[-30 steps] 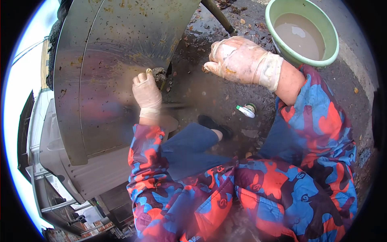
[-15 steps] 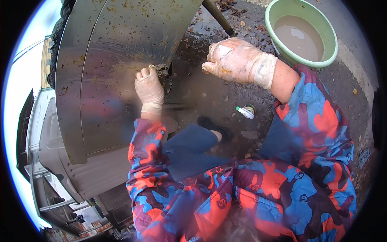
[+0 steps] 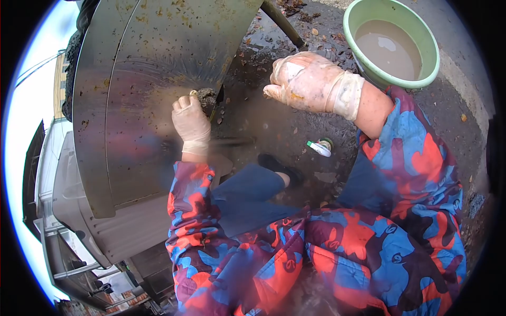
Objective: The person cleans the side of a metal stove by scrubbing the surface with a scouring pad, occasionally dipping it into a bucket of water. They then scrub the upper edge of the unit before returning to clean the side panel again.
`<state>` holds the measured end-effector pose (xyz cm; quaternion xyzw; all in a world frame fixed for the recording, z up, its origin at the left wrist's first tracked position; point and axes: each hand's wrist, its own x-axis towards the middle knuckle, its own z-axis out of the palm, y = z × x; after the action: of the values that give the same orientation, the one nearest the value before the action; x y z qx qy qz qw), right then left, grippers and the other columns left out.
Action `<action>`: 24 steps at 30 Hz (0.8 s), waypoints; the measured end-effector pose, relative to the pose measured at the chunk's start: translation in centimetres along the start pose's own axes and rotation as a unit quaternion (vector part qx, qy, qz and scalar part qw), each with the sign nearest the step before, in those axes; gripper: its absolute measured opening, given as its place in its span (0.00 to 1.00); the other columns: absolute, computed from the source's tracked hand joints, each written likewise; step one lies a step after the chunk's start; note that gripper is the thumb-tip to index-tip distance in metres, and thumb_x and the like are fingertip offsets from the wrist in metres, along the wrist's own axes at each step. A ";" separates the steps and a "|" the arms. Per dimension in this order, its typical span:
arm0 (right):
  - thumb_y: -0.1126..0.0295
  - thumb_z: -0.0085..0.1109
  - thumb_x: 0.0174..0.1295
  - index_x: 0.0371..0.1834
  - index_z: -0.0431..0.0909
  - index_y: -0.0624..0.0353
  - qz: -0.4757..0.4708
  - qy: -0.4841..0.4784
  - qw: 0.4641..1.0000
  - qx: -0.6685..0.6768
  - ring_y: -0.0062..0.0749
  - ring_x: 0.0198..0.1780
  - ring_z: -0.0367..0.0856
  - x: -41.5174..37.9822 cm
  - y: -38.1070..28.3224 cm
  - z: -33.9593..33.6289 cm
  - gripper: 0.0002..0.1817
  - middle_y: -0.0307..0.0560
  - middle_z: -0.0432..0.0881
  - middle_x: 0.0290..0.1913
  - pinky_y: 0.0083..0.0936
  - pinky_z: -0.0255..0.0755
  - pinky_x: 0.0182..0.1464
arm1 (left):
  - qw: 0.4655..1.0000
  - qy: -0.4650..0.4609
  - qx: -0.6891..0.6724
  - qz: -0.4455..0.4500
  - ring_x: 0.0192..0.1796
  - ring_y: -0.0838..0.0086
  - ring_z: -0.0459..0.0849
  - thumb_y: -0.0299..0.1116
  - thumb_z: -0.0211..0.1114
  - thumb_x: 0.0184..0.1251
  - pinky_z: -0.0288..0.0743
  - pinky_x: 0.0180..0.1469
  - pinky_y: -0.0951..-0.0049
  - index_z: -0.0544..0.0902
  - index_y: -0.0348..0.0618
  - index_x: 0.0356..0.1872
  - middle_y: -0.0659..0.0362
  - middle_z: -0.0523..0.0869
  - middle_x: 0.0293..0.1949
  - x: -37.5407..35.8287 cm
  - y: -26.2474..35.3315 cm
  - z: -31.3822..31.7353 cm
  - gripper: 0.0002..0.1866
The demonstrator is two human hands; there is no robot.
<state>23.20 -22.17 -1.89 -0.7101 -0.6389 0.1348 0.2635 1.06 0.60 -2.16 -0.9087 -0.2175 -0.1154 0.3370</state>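
Observation:
My left hand (image 3: 191, 122), in a pale thin glove, is closed around a dark, rough wad (image 3: 205, 97) at the near edge of a dirty metal surface (image 3: 153, 68). Brown specks and smears cover that metal. Over the wet ground, right of the metal, hangs my right hand (image 3: 305, 81), also gloved and soiled. Its fingers are curled together, and whatever they may hold is hidden from view.
A green basin (image 3: 433, 60) of murky water stands at the upper right. A slanting leg (image 3: 284, 23) reaches the ground beside the metal. Near my foot lies a small white and green object (image 3: 320, 148). A grey plastic body (image 3: 121, 226) is at lower left.
My left hand has shifted slightly left and tilted, still with the dark wad. My right hand has barely moved, its fingers still curled.

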 end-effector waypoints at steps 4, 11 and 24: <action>0.57 0.52 0.67 0.36 0.86 0.55 -0.012 0.001 1.000 -0.005 0.49 0.43 0.81 -0.3 0.3 -0.2 0.16 0.50 0.82 0.36 0.41 0.74 0.49 | 0.999 -0.018 -0.023 0.026 0.44 0.56 0.76 0.22 0.59 0.51 0.73 0.47 0.61 0.81 0.41 0.49 0.53 0.78 0.39 -0.1 -0.7 -0.2 0.20; 0.57 0.51 0.68 0.35 0.86 0.55 -0.016 0.002 1.000 0.001 0.50 0.42 0.81 -0.2 0.2 -0.1 0.17 0.51 0.82 0.36 0.41 0.74 0.48 | 0.993 0.109 0.029 -0.042 0.45 0.55 0.76 0.22 0.62 0.48 0.72 0.49 0.60 0.80 0.39 0.50 0.51 0.78 0.39 3.0 -3.6 -4.3 0.22; 0.51 0.53 0.66 0.28 0.84 0.62 -0.022 0.063 0.997 0.026 0.56 0.41 0.82 -0.5 1.1 0.2 0.23 0.59 0.83 0.31 0.41 0.75 0.49 | 0.989 0.134 0.027 -0.062 0.43 0.55 0.77 0.25 0.63 0.53 0.73 0.45 0.59 0.82 0.39 0.45 0.53 0.79 0.37 4.5 -3.5 -5.9 0.16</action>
<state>23.95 -22.71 -2.74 -0.6958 -0.6330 0.1000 0.3244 3.02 0.52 5.80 -0.8606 -0.2292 -0.2510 0.3794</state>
